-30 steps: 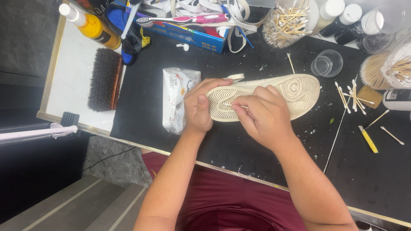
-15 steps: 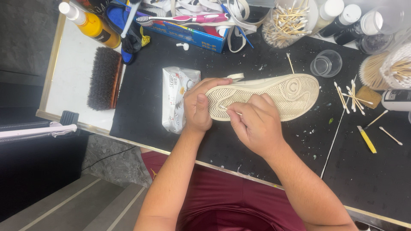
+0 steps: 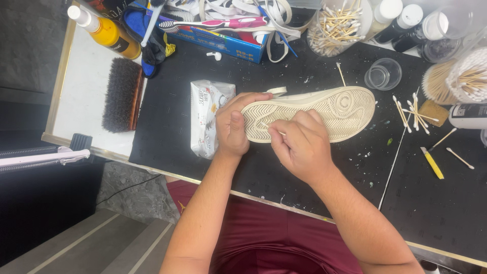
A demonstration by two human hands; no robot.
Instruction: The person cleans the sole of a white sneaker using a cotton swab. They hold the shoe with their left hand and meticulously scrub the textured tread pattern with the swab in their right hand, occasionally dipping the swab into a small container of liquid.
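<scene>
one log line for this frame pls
left hand grips shoe heel, sole up | right hand presses thin stick on tread | wipes pack beside

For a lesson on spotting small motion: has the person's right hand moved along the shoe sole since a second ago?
Yes. The right hand has slid along the shoe sole toward the heel end, closer to the wipes packet, which has not moved.

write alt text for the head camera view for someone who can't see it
Seen from above, a person's left hand steadies a cream shoe turned sole-up on a black mat, while the right hand presses a thin stick into the tread. Nearby lie a wipes packet, a dark brush and scattered cotton swabs.
</scene>
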